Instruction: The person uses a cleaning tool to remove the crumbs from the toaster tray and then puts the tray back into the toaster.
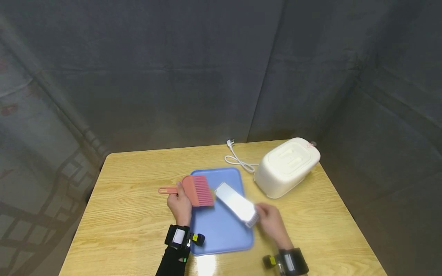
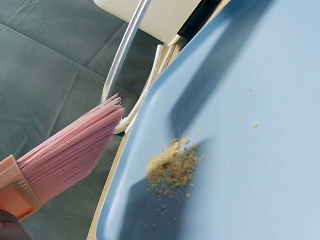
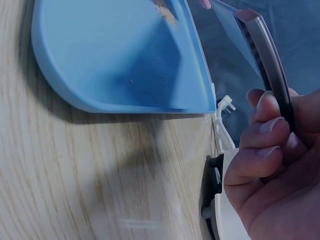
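My left hand (image 1: 180,207) grips the handle of a small pink hand brush (image 1: 197,190), its bristles above the blue tray (image 1: 221,234). At the right, my right hand (image 1: 272,224) pinches one end of a shiny, flat crumb tray (image 1: 236,203), which is held tilted over the blue tray. In the right wrist view the curled fingers (image 3: 265,160) hold the crumb tray's dark end. A small heap of tan crumbs (image 2: 172,167) lies in the blue tray in the left wrist view, with loose specks around it. The bristles (image 2: 75,150) appear apart from the heap there.
A white toaster (image 1: 288,165) with a covered top stands at the back right of the wooden table (image 1: 131,214). Its white cord and plug (image 1: 238,159) lie behind the blue tray. Dark grey curtains (image 1: 193,76) hang behind and beside the table.
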Demonstrator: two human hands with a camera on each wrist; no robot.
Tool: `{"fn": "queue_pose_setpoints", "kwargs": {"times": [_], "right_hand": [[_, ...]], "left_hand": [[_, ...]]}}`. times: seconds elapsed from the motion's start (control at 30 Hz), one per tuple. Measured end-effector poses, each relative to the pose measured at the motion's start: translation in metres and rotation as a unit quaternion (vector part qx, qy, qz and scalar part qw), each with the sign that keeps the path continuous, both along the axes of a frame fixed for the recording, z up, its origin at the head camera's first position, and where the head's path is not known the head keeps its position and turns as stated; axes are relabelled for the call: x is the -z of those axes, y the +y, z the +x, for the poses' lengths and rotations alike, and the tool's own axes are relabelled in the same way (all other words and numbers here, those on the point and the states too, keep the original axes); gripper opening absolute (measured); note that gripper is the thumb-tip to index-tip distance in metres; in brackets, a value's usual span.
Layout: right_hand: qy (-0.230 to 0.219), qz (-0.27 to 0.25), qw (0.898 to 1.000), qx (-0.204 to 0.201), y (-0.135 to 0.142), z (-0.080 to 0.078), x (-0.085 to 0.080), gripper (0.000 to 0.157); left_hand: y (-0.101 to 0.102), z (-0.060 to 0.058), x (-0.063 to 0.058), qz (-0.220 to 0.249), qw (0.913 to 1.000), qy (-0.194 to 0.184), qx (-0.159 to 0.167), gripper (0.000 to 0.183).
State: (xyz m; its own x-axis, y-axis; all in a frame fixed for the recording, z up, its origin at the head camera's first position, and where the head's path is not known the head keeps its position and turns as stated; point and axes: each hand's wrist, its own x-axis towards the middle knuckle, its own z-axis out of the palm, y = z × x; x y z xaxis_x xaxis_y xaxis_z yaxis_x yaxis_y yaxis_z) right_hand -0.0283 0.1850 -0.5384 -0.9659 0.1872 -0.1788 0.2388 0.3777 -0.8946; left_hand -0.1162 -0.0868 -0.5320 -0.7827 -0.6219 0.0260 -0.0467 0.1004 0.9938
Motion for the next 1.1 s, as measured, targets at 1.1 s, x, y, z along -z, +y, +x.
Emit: {"fn": "queue_pose_setpoints", "kwargs": {"times": [1.1], "right_hand": [[-0.007,-0.006,0.999,-0.053,-0.009,0.000,-0.012,0.019]], "left_hand": [[0.062,0.013,-0.022,-0.058,0.9377,0.009,0.342,0.051]]}}
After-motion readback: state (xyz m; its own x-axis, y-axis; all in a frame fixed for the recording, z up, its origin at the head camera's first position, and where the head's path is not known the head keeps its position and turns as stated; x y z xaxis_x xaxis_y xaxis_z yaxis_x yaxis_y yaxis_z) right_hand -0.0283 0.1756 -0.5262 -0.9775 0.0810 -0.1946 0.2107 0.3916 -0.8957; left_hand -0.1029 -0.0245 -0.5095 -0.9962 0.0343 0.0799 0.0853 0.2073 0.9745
